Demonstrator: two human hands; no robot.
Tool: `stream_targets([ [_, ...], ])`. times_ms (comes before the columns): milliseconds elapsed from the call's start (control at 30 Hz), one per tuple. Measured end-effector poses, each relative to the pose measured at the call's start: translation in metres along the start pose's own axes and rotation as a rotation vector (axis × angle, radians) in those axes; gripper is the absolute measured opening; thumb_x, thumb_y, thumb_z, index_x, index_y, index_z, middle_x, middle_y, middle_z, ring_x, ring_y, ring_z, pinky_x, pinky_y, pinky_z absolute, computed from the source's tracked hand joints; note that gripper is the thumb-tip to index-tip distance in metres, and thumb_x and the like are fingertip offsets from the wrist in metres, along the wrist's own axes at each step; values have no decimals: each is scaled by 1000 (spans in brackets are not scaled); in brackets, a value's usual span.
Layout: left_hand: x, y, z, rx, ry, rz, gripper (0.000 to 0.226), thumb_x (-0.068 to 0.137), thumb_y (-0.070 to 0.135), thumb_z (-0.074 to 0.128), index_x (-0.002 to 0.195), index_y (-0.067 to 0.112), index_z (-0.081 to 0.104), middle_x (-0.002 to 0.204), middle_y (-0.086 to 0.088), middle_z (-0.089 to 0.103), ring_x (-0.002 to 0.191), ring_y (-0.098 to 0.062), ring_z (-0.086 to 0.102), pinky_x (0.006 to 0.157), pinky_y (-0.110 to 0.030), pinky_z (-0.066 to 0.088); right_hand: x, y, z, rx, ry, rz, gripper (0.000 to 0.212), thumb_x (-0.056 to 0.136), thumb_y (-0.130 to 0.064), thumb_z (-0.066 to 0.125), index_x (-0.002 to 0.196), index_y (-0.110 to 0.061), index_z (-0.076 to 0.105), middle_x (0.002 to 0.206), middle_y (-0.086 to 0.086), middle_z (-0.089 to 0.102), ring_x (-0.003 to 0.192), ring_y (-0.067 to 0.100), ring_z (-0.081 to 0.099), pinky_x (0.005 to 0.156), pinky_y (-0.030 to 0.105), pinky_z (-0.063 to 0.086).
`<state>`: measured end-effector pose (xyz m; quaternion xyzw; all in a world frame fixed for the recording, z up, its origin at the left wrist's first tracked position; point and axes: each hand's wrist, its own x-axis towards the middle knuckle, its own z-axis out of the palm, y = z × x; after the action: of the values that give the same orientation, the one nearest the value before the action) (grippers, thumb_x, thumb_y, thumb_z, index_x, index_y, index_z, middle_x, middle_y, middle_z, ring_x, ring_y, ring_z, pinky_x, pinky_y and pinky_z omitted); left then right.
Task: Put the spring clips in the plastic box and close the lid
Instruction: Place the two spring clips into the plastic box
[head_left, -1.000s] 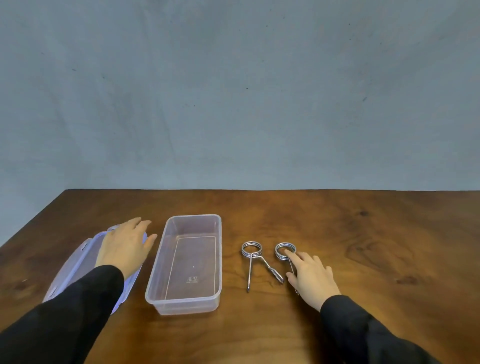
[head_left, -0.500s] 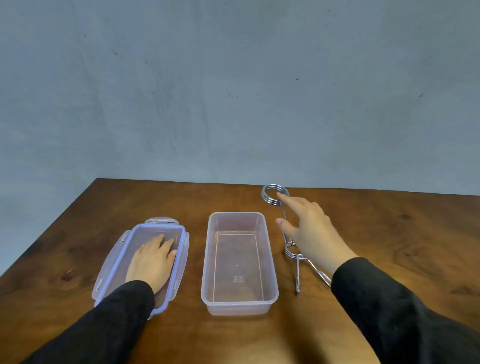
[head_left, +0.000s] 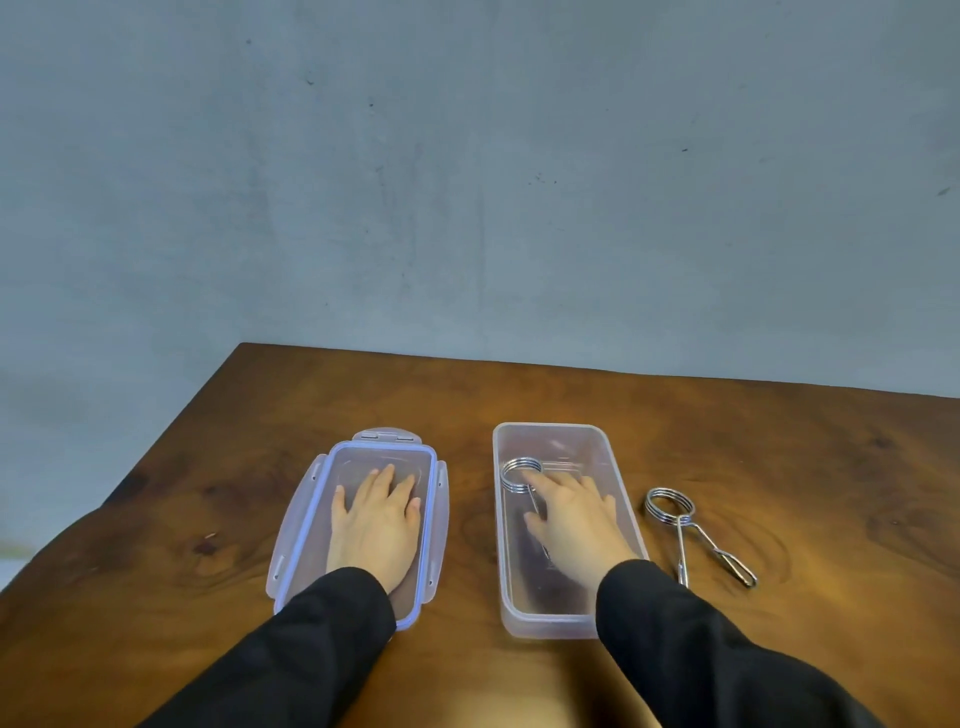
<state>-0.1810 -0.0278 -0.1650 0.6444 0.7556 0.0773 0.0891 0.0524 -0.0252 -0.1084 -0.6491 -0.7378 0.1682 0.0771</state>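
While one clip is being lowered into the box, the layout reads as follows.

Table (head_left: 519, 395): wooden surface; carries the lid, the box and one loose clip in a row from left to right.
Plastic box (head_left: 621, 493): open, long axis running away from the person, centre of the row.
Lid (head_left: 306, 499): flat on the table, well left of the box, parallel to it.
Left hand (head_left: 376, 519): palm down, fingers spread flat on the lid; grips nothing.
Right hand (head_left: 576, 519): inside the box, fingers closed on the handles of the first spring clip (head_left: 521, 474), coil toward the far end.
Second spring clip (head_left: 691, 530): on the table just right of the box; coil far, handles toward the person, axis nearly parallel to the box.
Nearer hand: right; judged a short reach to its own side once the first clip is let go.
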Motion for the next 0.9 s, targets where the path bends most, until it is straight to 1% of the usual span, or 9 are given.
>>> stream_targets([
  [233, 1, -1, 0, 11, -6, 10, 51, 104, 45, 29, 154, 32, 33, 164, 3, 32, 153, -20, 23, 126, -51, 10, 8, 6, 18, -30, -19, 5, 52, 101, -29, 53, 151, -36, 37, 148, -3, 50, 135, 28, 42, 113, 49, 31],
  [467, 2, -1, 2, 21, -13, 5, 52, 103, 47, 29, 154, 33, 32, 164, 4, 32, 153, -20, 23, 126, -51, 11, 5, 3, 17, -60, -4, -11, 55, 103, -31, 51, 154, -31, 31, 154, 0, 43, 141, 29, 37, 119, 49, 25],
  [533, 2, -1, 2, 13, -10, -1, 52, 104, 46, 29, 153, 32, 33, 164, 4, 32, 152, -19, 24, 126, -51, 12, 1, 5, 0, 65, 121, -70, 50, 103, -31, 49, 152, -26, 38, 153, 0, 45, 139, 25, 40, 115, 42, 33],
  [600, 2, 0, 2, 16, -8, -3, 52, 103, 46, 30, 153, 32, 35, 163, 4, 34, 152, -20, 26, 126, -51, 13, -9, 18, -25, 172, 348, -129, 43, 103, -27, 50, 145, -21, 49, 142, 1, 54, 128, 22, 49, 107, 38, 42],
  [667, 3, -2, 3, 25, -7, 2, 52, 103, 46, 30, 153, 32, 35, 163, 4, 35, 151, -20, 27, 126, -52, 14, -21, 47, -50, 236, 544, -73, 37, 102, -25, 52, 138, -17, 56, 131, 3, 59, 119, 21, 54, 100, 38, 47],
  [700, 3, -2, 3, 26, -5, 6, 51, 103, 45, 30, 152, 31, 36, 162, 4, 35, 151, -20, 28, 126, -52, 14, -28, 67, -59, 250, 576, 12, 37, 102, -27, 52, 137, -18, 56, 132, 4, 59, 119, 22, 54, 99, 38, 47],
  [733, 4, -3, 4, 24, -2, 8, 51, 103, 45, 30, 152, 31, 37, 162, 3, 36, 151, -20, 28, 125, -52, 15, -34, 88, -62, 245, 553, 125, 38, 101, -31, 52, 138, -20, 54, 135, 5, 57, 121, 23, 53, 99, 39, 48],
  [800, 5, -4, 6, 21, 6, 13, 50, 103, 44, 31, 151, 31, 38, 161, 3, 38, 150, -20, 30, 125, -53, 16, -46, 120, -55, 139, 382, 324, 51, 98, -44, 53, 145, -26, 43, 145, 9, 50, 129, 31, 48, 101, 48, 46],
  [900, 5, -4, 7, 18, 3, 15, 51, 103, 44, 32, 151, 30, 39, 161, 3, 39, 150, -20, 31, 124, -53, 16, -57, 136, -29, 59, 120, 425, 80, 89, -64, 55, 155, -39, 18, 159, 6, 34, 141, 33, 36, 108, 57, 40],
])
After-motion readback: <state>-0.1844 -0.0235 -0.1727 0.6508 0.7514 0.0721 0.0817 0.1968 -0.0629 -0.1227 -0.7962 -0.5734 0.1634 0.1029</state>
